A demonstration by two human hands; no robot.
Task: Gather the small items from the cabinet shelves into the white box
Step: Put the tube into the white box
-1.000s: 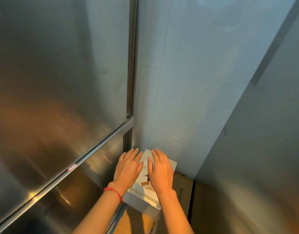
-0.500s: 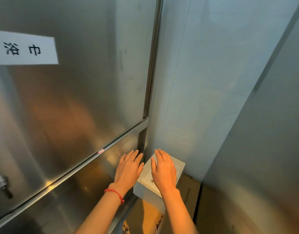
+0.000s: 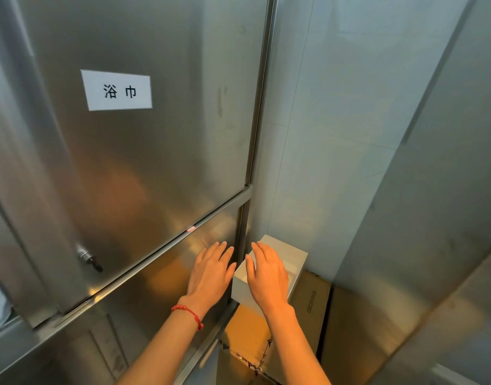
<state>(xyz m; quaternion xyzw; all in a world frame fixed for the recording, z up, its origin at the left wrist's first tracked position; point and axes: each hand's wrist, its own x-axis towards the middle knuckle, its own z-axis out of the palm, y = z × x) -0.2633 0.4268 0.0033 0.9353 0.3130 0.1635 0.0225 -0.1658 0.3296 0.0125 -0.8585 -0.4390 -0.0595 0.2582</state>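
I'm looking down at two bare hands, both palm-down with fingers straight and loosely spread, neither one gripping anything. The left hand (image 3: 211,270) is hovering in front of the lower steel panel; I can't tell whether it is touching the metal. A red beaded bracelet (image 3: 187,314) is circling its wrist. The right hand (image 3: 268,273) is hanging over the white box (image 3: 287,252), covering most of the opening — contact with the rim is unclear. The two hands are sitting just beside each other, a narrow gap between them.

The white box is one matte, square-cornered, open-topped carton, standing in the corner against the pale tiled wall (image 3: 336,134) and resting on top of brown cardboard boxes (image 3: 311,304); I'm counting at least two of those, one with dark printed marks. What is inside the white box is hidden.

The cabinet (image 3: 155,151) is brushed stainless steel, smooth, glossy and reflective, with two door panels showing — upper and lower — split by a slanted rail. One white rectangular paper label (image 3: 116,90) with two black characters is sticking to the upper door. One small round metal lock (image 3: 86,257) is protruding near its lower edge.
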